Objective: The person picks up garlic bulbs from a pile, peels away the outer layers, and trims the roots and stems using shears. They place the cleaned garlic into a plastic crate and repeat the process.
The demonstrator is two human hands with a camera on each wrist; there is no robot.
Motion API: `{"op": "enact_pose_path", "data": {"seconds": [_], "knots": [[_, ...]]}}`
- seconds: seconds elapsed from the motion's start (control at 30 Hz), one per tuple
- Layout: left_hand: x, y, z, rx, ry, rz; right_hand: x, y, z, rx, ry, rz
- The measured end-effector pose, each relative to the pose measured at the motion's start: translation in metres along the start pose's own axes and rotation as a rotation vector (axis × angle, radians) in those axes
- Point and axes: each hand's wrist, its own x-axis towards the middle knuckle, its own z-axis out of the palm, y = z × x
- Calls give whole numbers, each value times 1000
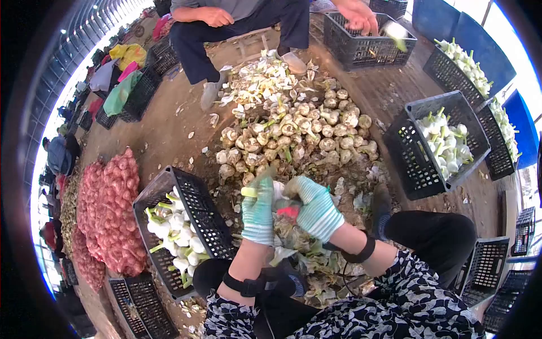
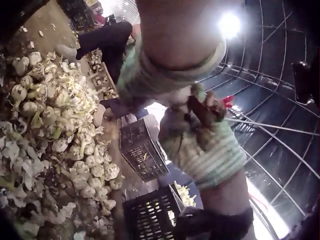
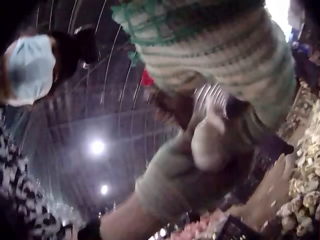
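Note:
In the head view my gloved left hand (image 1: 258, 209) grips a white garlic bulb (image 1: 278, 190) whose cut green stem sticks out on the left. My gloved right hand (image 1: 316, 206) is curled round a small tool with a red part (image 1: 289, 211), held right at the bulb. The right wrist view shows the bulb (image 3: 207, 150) between both hands, with a ridged shiny piece of the tool (image 3: 211, 96) close over it. The tool's exact kind is hidden by the fingers. Beyond both hands lies a heap of unpeeled garlic (image 1: 305, 127).
Crates of peeled garlic stand at left (image 1: 206, 214) and right (image 1: 409, 152). Red net sacks (image 1: 116, 212) are at far left. Peelings (image 1: 302, 257) lie below my hands. Opposite, another person's hand (image 1: 358, 17) is over a crate (image 1: 350, 48), a blurred garlic bulb (image 1: 395, 31) beside it.

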Motion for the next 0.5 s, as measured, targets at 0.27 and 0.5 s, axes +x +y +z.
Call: {"op": "enact_pose_path", "data": {"seconds": [0.27,0.5], "knots": [[-2,9,1,-337,57,-191,2,52,-5,1282,262,984],[4,13,-5,-594,-142,-234,-10,51,-16,757,-47,506]]}}
